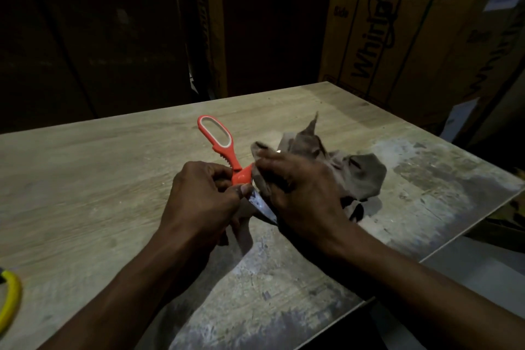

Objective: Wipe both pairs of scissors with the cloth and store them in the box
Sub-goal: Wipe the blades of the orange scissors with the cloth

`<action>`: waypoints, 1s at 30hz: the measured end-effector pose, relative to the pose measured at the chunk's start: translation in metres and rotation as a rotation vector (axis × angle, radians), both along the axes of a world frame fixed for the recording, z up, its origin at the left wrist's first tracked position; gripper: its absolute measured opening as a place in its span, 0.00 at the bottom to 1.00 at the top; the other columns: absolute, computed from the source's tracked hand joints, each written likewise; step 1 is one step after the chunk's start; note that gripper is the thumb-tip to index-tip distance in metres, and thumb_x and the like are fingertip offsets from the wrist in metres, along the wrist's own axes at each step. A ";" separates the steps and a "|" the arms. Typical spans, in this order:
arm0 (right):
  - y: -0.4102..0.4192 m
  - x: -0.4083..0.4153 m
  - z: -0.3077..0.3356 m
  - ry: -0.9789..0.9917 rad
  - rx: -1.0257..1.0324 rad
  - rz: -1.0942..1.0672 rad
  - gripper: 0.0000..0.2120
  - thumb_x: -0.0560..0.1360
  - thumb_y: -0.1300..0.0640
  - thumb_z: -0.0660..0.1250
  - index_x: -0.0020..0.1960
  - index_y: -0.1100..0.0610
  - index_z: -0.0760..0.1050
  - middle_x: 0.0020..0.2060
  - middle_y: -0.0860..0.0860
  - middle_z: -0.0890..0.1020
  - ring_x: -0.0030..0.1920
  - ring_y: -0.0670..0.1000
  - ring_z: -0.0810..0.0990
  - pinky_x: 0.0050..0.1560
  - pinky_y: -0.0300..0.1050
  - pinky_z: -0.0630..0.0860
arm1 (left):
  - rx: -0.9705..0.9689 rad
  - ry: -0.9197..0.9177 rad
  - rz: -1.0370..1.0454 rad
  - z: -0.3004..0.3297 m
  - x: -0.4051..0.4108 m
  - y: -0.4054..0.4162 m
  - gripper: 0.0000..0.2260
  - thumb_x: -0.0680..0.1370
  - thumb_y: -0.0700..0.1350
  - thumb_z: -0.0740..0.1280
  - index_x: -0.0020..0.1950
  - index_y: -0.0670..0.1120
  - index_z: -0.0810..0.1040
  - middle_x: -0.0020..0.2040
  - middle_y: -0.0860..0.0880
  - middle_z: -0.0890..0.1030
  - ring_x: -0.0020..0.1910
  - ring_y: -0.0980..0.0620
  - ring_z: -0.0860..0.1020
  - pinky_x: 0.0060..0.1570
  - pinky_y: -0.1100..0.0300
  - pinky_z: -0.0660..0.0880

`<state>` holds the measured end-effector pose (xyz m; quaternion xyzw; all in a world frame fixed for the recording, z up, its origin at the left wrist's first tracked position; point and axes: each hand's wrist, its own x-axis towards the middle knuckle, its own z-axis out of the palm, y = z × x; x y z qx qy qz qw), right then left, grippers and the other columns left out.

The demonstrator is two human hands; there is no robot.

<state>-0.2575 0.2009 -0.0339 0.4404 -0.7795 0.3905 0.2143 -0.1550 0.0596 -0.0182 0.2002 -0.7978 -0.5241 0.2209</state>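
Observation:
Orange-handled scissors [224, 148] are held above the middle of the wooden table [85, 167], one white-lined handle loop pointing away from me. My left hand [201, 202] grips them near the pivot, its fingers curled round the lower handle. The steel blades [260, 204] point down toward me between both hands. My right hand [301, 196] holds a grey cloth [360, 176] bunched against the blades, and most of the cloth trails off to the right. A yellow handle [10, 298], probably the second pair of scissors, shows at the left edge. No storage box is in view.
Large cardboard cartons [397, 25] stand behind the table on the right, dark ones [85, 37] on the left. The table's near right part [284, 293] is worn and stained. Its right edge [443, 250] runs diagonally close to my right forearm.

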 end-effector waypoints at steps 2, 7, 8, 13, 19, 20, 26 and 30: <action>0.003 0.009 -0.008 0.020 0.064 0.020 0.18 0.73 0.58 0.76 0.63 0.55 0.85 0.64 0.51 0.83 0.61 0.49 0.84 0.61 0.45 0.81 | -0.002 -0.006 0.004 -0.003 -0.001 0.000 0.04 0.77 0.40 0.77 0.43 0.47 0.88 0.33 0.46 0.87 0.28 0.42 0.84 0.28 0.40 0.82; 0.008 0.002 -0.009 0.173 0.235 -0.137 0.30 0.80 0.50 0.70 0.79 0.51 0.67 0.47 0.52 0.88 0.39 0.53 0.85 0.39 0.51 0.83 | -0.003 -0.017 -0.002 -0.008 -0.003 0.004 0.04 0.76 0.39 0.77 0.42 0.47 0.88 0.31 0.45 0.86 0.24 0.44 0.82 0.23 0.50 0.78; 0.006 -0.007 -0.006 0.182 0.281 -0.213 0.31 0.83 0.48 0.65 0.82 0.51 0.60 0.44 0.52 0.87 0.35 0.53 0.83 0.36 0.52 0.81 | 0.003 -0.016 0.005 -0.009 -0.003 0.005 0.04 0.76 0.40 0.77 0.43 0.47 0.88 0.31 0.45 0.86 0.24 0.45 0.81 0.23 0.52 0.77; 0.017 -0.023 0.002 0.011 0.263 -0.327 0.30 0.84 0.45 0.62 0.83 0.52 0.60 0.55 0.58 0.86 0.46 0.58 0.84 0.44 0.52 0.82 | 0.018 -0.014 -0.012 -0.007 -0.004 0.002 0.02 0.77 0.41 0.78 0.48 0.46 0.88 0.33 0.46 0.87 0.27 0.46 0.84 0.28 0.50 0.81; 0.029 -0.026 0.023 -0.186 -0.147 -0.246 0.25 0.82 0.55 0.66 0.77 0.58 0.70 0.63 0.48 0.81 0.59 0.30 0.77 0.61 0.38 0.81 | 0.040 -0.016 -0.011 -0.006 -0.003 0.000 0.02 0.78 0.41 0.77 0.46 0.44 0.88 0.31 0.43 0.85 0.25 0.42 0.82 0.26 0.51 0.79; 0.026 -0.021 0.023 -0.205 -0.173 -0.191 0.24 0.81 0.59 0.68 0.77 0.58 0.71 0.60 0.43 0.80 0.54 0.24 0.76 0.57 0.30 0.78 | 0.043 -0.013 -0.018 -0.006 -0.003 -0.001 0.02 0.78 0.41 0.77 0.46 0.44 0.88 0.30 0.43 0.85 0.25 0.42 0.82 0.26 0.50 0.79; 0.004 0.026 -0.002 -0.165 0.184 -0.089 0.34 0.80 0.47 0.69 0.82 0.51 0.61 0.63 0.44 0.84 0.62 0.43 0.83 0.67 0.47 0.78 | 0.033 0.009 -0.063 -0.007 -0.004 -0.005 0.06 0.77 0.38 0.75 0.42 0.46 0.89 0.34 0.45 0.87 0.30 0.45 0.84 0.36 0.46 0.82; 0.018 0.028 0.007 -0.095 0.347 -0.030 0.34 0.78 0.43 0.60 0.83 0.48 0.59 0.61 0.45 0.86 0.56 0.50 0.86 0.51 0.53 0.85 | 0.077 0.017 -0.071 -0.007 -0.004 -0.008 0.06 0.78 0.35 0.74 0.46 0.46 0.89 0.37 0.44 0.88 0.36 0.38 0.86 0.40 0.44 0.84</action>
